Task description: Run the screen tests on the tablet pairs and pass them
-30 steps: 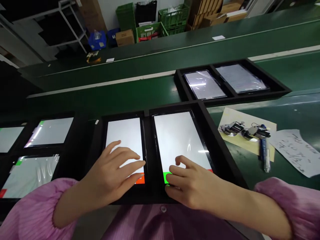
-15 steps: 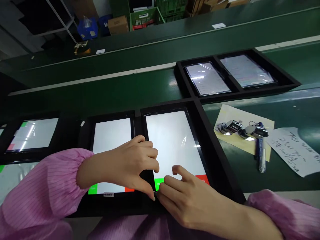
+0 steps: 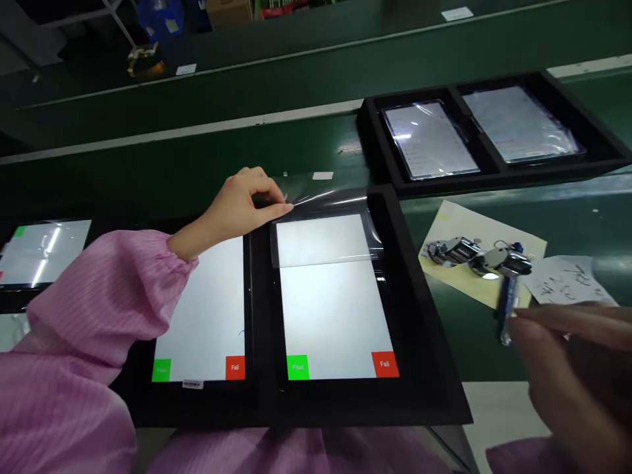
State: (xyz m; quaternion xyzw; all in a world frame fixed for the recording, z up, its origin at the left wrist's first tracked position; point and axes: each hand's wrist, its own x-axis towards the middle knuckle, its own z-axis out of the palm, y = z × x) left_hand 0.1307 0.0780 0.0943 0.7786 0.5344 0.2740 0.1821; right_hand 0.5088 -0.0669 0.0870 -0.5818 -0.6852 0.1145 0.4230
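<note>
My left hand [image 3: 247, 201] pinches the edge of a clear protective film [image 3: 328, 197], its upper part raised and its lower edge lying across the top of a lit tablet [image 3: 336, 322]. That tablet shows a white screen with a green "Pass" box and a red "Fail" box. Beneath my left forearm lies a second lit tablet [image 3: 202, 316] with the same boxes. On the right, my right hand [image 3: 577, 375] is blurred and partly out of frame, thumb and forefinger together beside a pen [image 3: 507, 299]. Whatever might be between those fingertips is hidden.
Two metal tally counters [image 3: 457, 250] sit on yellowish paper [image 3: 444, 220], beside a handwritten note [image 3: 567, 280]. A black tray [image 3: 375, 155] farther back holds two film-covered tablets. More tablets [image 3: 49, 253] lie to the left. A pale strip [image 3: 266, 118] runs across the green surface.
My left hand has moved up and away, lifting the film from the tablet's lower end to its top. My right hand has moved off the tablet to the right, near the pen.
</note>
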